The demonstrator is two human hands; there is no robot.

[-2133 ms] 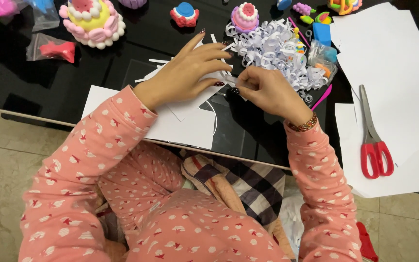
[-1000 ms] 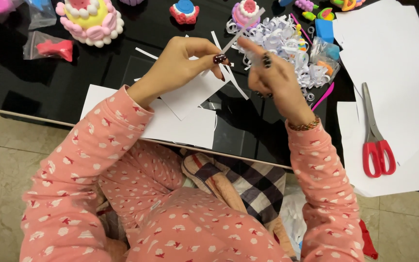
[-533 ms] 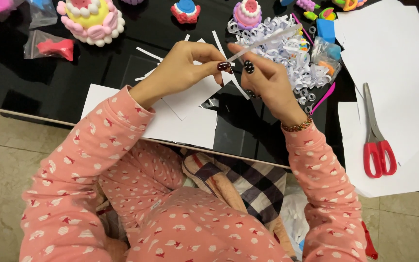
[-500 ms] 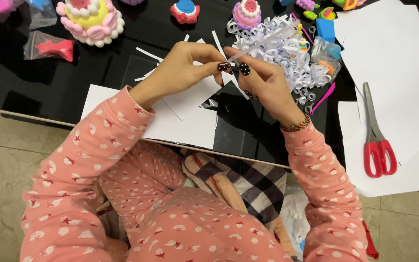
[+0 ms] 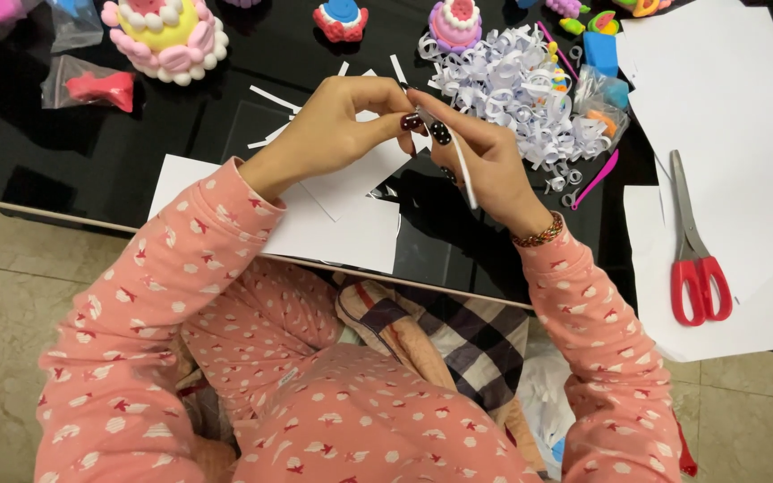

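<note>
Both hands meet above the black table (image 5: 64,170): left hand (image 5: 337,125) and right hand (image 5: 485,161) pinch one thin white paper strip (image 5: 463,165) between fingertips. Best kept taut, rolled tight, near the pile of paper curls (image 5: 512,85).

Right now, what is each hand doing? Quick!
Left hand: pinched shut on the white paper strip.
Right hand: shut on the same strip.

Left hand (image 5: 342,125) and right hand (image 5: 485,165) pinch white paper strip (image 5: 464,167) above black table (image 5: 136,143), beside curled-strip pile (image 5: 512,85).
</note>
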